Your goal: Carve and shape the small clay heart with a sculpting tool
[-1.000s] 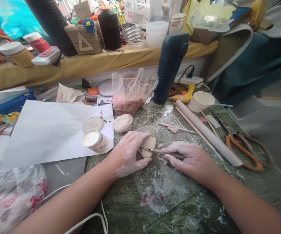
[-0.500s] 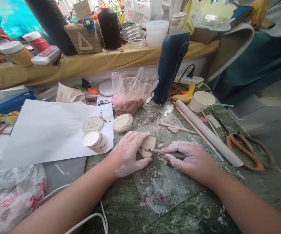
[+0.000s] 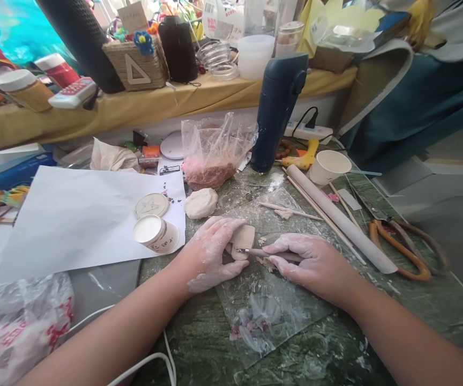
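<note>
My left hand (image 3: 209, 252), dusted white, curls round a small pale clay piece (image 3: 243, 238) on a clear plastic sheet (image 3: 263, 300). In my right hand (image 3: 310, 262) I grip a thin wooden sculpting tool (image 3: 255, 251) with its tip pressed against the clay piece. Small clay shavings (image 3: 267, 262) lie between the two hands. Behind my left hand sits a larger lump of white clay (image 3: 200, 203).
A white paper sheet (image 3: 74, 220) holds a tipped paper cup (image 3: 155, 234) and a round star disc (image 3: 151, 205). A bag of reddish material (image 3: 213, 155), a dark blue bottle (image 3: 277, 107), a rolling rod (image 3: 338, 217), an upright paper cup (image 3: 328, 166) and orange-handled scissors (image 3: 400, 246) stand around.
The hands and the tool have hardly shifted; the whole view has slid slightly left as the head moved.
</note>
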Demonstrator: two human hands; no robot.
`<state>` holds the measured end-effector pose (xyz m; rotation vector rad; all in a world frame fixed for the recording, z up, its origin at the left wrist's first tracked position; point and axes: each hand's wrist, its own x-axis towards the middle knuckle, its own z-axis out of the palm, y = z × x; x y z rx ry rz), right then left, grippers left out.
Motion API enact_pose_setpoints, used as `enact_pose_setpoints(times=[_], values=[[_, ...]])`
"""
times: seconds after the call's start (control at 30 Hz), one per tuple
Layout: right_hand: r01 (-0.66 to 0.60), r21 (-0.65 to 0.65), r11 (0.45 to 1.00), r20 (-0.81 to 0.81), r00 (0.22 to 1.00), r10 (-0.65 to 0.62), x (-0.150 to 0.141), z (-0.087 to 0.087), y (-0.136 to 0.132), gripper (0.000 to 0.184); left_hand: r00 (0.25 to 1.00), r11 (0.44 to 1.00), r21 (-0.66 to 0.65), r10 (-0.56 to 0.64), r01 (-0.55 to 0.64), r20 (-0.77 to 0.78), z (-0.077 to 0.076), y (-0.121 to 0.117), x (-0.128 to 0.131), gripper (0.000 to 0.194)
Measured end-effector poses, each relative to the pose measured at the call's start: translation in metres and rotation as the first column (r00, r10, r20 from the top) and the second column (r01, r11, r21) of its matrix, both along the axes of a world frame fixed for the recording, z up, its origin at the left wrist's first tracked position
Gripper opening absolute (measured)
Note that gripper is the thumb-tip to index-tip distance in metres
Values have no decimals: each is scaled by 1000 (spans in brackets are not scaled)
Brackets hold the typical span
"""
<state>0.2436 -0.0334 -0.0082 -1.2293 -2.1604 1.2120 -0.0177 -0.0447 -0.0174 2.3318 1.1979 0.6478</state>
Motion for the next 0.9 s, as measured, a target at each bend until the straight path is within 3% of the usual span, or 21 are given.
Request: enact_pose_setpoints(times=[0.17, 0.57, 0.9], values=[[77, -34, 996, -4, 997, -77, 0, -2, -1, 22, 1000, 999, -35, 14, -14, -1, 1, -1, 0, 70], [-58, 27, 998, -29, 998, 59, 2, -1, 1, 29, 1000, 1000, -8, 9, -9, 13, 0, -1, -1, 70], [102, 16, 995, -20, 995, -102, 17, -8, 5, 19, 1000, 999, -40, 23, -24, -17, 0, -1, -1, 73]])
